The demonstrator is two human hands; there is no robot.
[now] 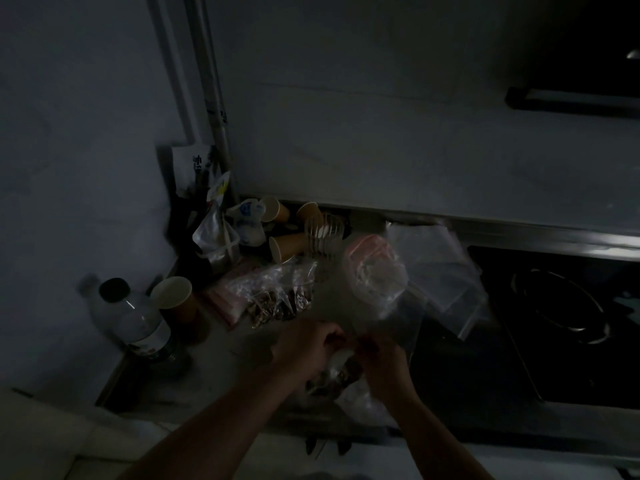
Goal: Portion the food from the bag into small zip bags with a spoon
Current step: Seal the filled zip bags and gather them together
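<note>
Very dim kitchen, seen from above. Left hand (304, 344) and right hand (382, 358) meeting over the near edge of the desk (214, 368), both pinching the top of a small zip bag (334, 374) holding dark food pieces; each grip clenched on that bag, fingers curled at its mouth. Exact finger placement too dark to tell.

Taking that small zip bag as landmark: just behind it, a large clear bag (377, 271) standing upright and crumpled, its mouth open, pinkish at the top. Behind and to the left, a cluster of filled small bags (280, 299) lying on the desk with dark contents, beside a flat pink-tinted pack (225, 299). Farther left, a paper cup (172, 292) upright and a clear bottle (135, 320) with a black cap. Far behind, against the wall, several paper cups (287, 247) lying on their sides and a white pouch (216, 233). To the right, flat clear plastic bags (440, 271) and a black stove (561, 306) with a ring burner. No spoon clearly made out.
</note>
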